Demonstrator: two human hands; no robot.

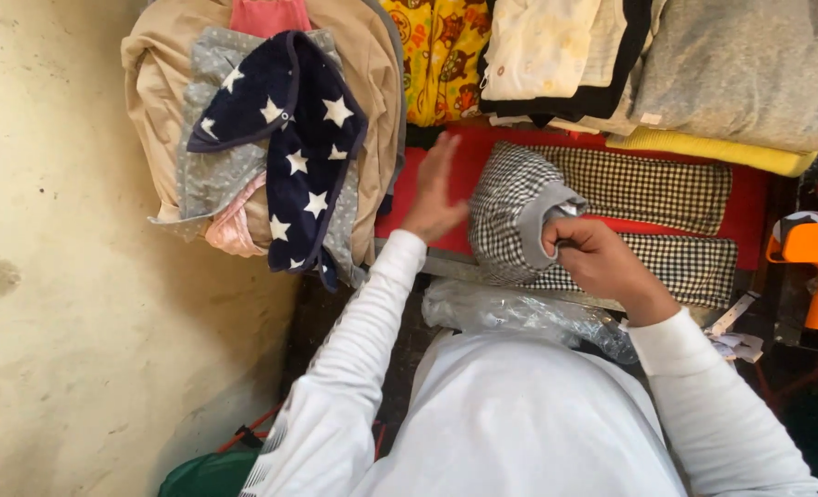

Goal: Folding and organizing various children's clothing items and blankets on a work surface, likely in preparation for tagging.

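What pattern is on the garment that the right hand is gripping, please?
The garment is black-and-white check with a grey cuff, seen in the head view.

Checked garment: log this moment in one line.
right hand grips black-and-white checked cloth garment | left hand open above red surface

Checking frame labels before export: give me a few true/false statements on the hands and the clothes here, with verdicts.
1. The right hand grips the grey cuff of the checked garment. True.
2. The left hand holds the navy star cloth. False: it is open and flat over the red surface, apart from that cloth.
3. The checked garment lies on a red surface. True.
4. The navy star cloth lies under the beige pile. False: it is draped on top.
5. A yellow printed garment sits beyond the hands. True.
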